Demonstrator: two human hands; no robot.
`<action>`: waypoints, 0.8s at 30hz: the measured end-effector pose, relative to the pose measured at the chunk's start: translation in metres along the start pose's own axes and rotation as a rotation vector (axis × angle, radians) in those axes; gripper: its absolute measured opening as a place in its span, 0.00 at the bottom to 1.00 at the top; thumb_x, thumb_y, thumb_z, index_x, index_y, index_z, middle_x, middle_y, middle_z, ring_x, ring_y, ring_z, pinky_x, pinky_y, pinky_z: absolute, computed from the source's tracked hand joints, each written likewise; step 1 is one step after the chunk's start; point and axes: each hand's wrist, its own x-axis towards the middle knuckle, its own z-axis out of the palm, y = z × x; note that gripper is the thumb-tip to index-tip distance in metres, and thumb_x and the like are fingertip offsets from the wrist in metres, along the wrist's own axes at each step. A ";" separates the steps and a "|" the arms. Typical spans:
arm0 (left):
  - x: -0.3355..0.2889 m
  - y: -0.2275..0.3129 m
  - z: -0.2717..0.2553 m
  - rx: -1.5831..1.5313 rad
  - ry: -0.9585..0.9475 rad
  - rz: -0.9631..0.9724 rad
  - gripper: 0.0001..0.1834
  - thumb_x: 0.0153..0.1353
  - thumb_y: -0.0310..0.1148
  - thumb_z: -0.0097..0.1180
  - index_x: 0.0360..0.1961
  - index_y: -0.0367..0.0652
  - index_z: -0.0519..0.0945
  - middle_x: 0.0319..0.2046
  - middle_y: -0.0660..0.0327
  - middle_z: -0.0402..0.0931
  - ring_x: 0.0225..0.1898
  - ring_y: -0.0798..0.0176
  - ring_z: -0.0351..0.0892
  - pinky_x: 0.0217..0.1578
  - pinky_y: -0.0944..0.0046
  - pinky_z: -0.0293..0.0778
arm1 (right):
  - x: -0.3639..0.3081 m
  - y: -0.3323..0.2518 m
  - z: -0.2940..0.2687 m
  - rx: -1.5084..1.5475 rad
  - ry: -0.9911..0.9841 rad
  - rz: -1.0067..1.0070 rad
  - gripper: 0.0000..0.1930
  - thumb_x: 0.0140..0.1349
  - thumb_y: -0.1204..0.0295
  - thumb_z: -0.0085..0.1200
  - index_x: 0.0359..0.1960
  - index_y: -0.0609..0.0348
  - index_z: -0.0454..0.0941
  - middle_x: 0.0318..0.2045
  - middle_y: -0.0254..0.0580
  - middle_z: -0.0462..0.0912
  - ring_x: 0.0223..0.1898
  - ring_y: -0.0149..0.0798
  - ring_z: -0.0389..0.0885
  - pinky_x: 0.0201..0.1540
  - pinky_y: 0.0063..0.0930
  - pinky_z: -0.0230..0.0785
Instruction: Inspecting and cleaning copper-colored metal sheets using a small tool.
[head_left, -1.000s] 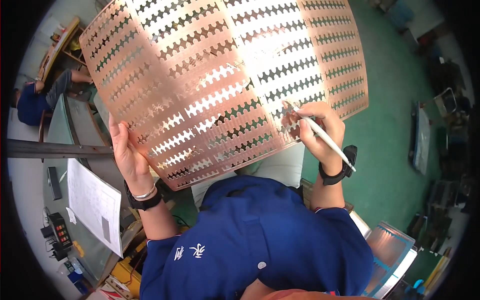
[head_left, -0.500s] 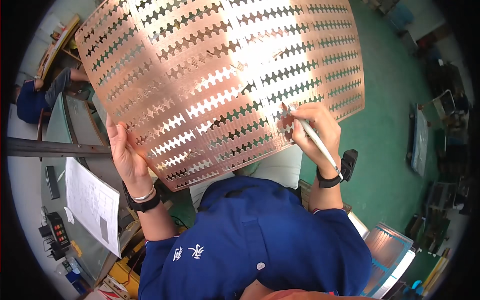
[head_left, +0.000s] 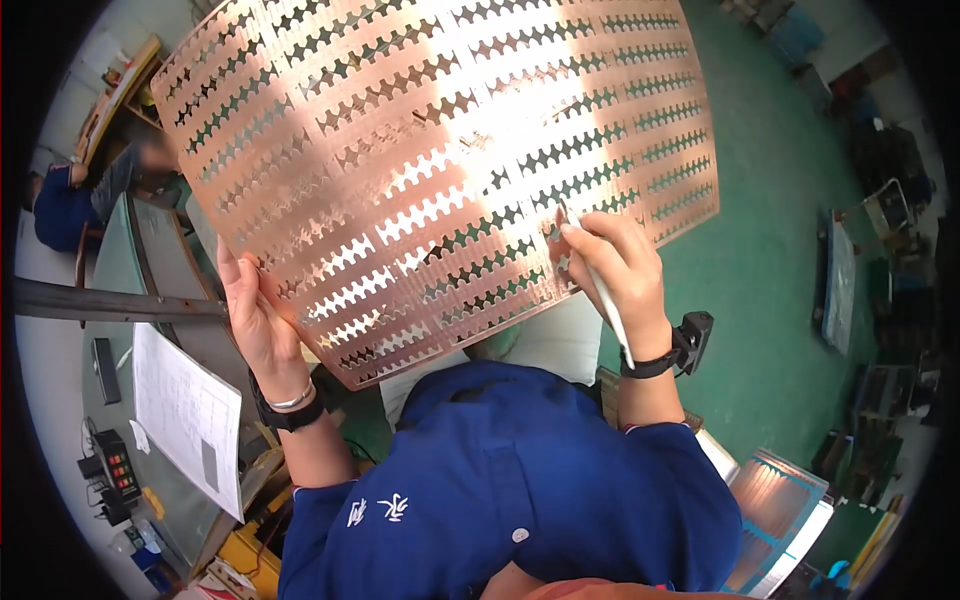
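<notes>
A large, thin copper-coloured sheet (head_left: 390, 165), cut through with rows of wavy-edged openings, is tilted up in front of me. My left hand (head_left: 262, 320) grips its lower left edge, the thumb on the near face and the other fingers partly hidden behind. In my right hand (head_left: 622, 270) is a slim white pen-like tool (head_left: 606, 298), pinched between thumb and fingers. Its dark narrow tip meets or hovers just over the sheet near the lower right rows; contact cannot be made out. Glare washes out the sheet's upper middle.
On the left stands a glass-topped table (head_left: 180, 500) bearing a printed paper (head_left: 190, 420) and a black control box (head_left: 118, 465). A metal bar (head_left: 120, 300) reaches toward the sheet. Another person (head_left: 62, 210) sits far left. A second copper-toned panel (head_left: 770, 515) lies lower right.
My right hand and the white tool have shifted slightly left, and the tool now stands steeper. The sheet has moved a little, its right side going left. My left hand keeps its hold.
</notes>
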 end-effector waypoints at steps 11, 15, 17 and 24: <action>-0.001 0.000 0.001 0.018 0.028 -0.016 0.23 0.65 0.24 0.40 0.62 0.41 0.57 0.56 0.56 0.65 0.57 0.62 0.65 0.57 0.62 0.63 | -0.006 0.002 -0.001 0.112 0.191 0.163 0.12 0.43 0.85 0.56 0.31 0.61 0.74 0.28 0.45 0.77 0.26 0.40 0.77 0.27 0.27 0.71; -0.002 -0.001 0.002 -0.008 0.014 -0.026 0.24 0.65 0.24 0.40 0.62 0.42 0.57 0.54 0.57 0.67 0.56 0.63 0.66 0.56 0.62 0.64 | -0.004 0.003 0.000 0.094 0.166 0.129 0.12 0.42 0.85 0.56 0.32 0.61 0.74 0.28 0.45 0.77 0.27 0.41 0.77 0.28 0.27 0.71; -0.001 -0.001 0.000 -0.002 0.009 -0.022 0.23 0.65 0.24 0.40 0.62 0.42 0.57 0.54 0.57 0.68 0.55 0.63 0.67 0.56 0.63 0.65 | -0.002 0.003 0.001 0.084 0.167 0.138 0.13 0.42 0.84 0.57 0.32 0.61 0.74 0.29 0.45 0.77 0.28 0.42 0.78 0.29 0.29 0.71; -0.002 0.002 -0.001 0.018 0.015 -0.003 0.23 0.64 0.24 0.42 0.61 0.42 0.59 0.52 0.58 0.69 0.54 0.64 0.68 0.55 0.63 0.66 | 0.000 -0.001 0.001 0.065 0.102 0.162 0.14 0.40 0.85 0.57 0.32 0.61 0.75 0.31 0.44 0.78 0.30 0.43 0.79 0.33 0.31 0.73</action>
